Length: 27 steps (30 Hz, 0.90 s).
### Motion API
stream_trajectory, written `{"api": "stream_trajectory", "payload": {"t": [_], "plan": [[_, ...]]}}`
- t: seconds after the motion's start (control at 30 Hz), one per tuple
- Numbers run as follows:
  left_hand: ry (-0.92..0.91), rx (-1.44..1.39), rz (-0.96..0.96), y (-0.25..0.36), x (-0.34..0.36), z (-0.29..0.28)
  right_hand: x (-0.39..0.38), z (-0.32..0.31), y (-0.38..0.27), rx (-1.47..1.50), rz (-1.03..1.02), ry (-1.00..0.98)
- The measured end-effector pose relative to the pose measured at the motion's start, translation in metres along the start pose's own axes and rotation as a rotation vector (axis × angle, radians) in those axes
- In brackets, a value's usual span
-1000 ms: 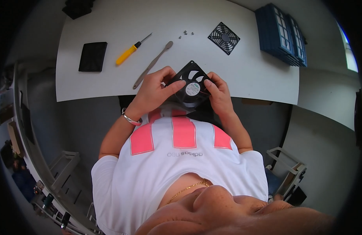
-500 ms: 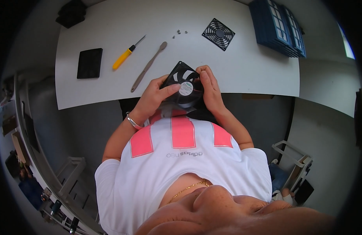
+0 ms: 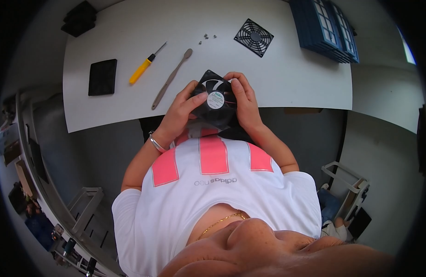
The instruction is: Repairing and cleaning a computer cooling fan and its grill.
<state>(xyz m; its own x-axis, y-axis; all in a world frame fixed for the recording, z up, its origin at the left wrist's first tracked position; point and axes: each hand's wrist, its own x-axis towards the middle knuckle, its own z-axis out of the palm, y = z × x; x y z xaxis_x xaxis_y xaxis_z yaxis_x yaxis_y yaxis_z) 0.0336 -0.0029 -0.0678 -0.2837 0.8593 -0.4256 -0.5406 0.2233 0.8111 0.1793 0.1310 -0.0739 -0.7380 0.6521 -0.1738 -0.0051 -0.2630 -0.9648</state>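
A square black cooling fan (image 3: 216, 99) with a round white label at its hub is held near the table's front edge, in front of my chest. My left hand (image 3: 181, 105) grips its left side, the thumb lying over the frame towards the label. On the opposite side, my right hand (image 3: 244, 99) holds the frame, fingers curled round the far right corner. Parts of the fan's edges are hidden behind my fingers. Beyond it lie a grey-brown brush (image 3: 173, 79) shaped like a toothbrush and a yellow-handled screwdriver (image 3: 141, 70).
A black fan grille (image 3: 254, 37) and several small screws (image 3: 205, 36) lie farther back on the white table (image 3: 294, 87). To the left is a flat black square piece (image 3: 102, 77); black parts (image 3: 79, 19) sit at the far left corner. Blue bins (image 3: 321, 32) stand far right.
The fan has turned slightly in my hands and its face tilts differently. Both hands still hold it. The whole view has shifted a little.
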Motion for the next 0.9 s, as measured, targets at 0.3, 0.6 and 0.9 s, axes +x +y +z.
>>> {"api": "stream_trajectory", "payload": {"t": [0.3,0.6,0.9], "plan": [[-0.109,-0.018,0.123,0.001,0.004,-0.001,0.001,-0.002,-0.015,0.064,0.024,-0.086],[0.299,1.253,0.728,0.018,0.006,-0.026,0.019,-0.033,-0.034,-0.206,-0.423,0.244],[0.449,1.336,0.619,0.003,-0.006,-0.067,0.025,-0.001,-0.005,-1.045,-0.931,-0.012]]}}
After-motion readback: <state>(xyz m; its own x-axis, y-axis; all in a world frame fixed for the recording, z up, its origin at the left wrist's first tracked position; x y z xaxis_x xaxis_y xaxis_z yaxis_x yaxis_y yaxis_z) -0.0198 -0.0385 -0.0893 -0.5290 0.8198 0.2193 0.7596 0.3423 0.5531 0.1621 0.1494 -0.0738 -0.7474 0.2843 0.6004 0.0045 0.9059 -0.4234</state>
